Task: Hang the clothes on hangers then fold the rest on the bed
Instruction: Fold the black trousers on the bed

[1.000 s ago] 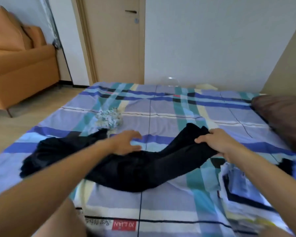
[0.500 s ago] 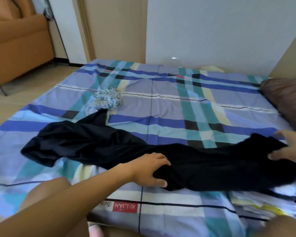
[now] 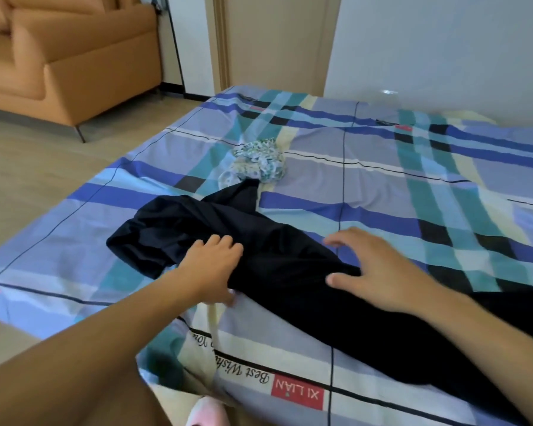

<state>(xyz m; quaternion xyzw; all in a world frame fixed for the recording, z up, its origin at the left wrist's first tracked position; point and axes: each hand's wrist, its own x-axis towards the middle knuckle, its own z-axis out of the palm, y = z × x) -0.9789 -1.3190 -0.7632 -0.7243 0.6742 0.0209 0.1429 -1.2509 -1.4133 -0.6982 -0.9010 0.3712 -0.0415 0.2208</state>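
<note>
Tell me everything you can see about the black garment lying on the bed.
The black garment is a long, soft, matte piece of plain fabric. It lies crumpled across the plaid bed sheet, from a bunched end at the left toward the lower right, where it leaves the frame. A narrow tip reaches the small floral cloth. The left hand grips a fold near the bunched end; the right hand, fingers spread, touches its middle.

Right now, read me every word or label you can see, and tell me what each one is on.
"XI LIAN": white letters on a red patch printed on the sheet, upside down to the camera.
"Best Wish...": black script beside that patch; the rest runs into a crease and is unreadable.
Far red patches: too small to read.
</note>
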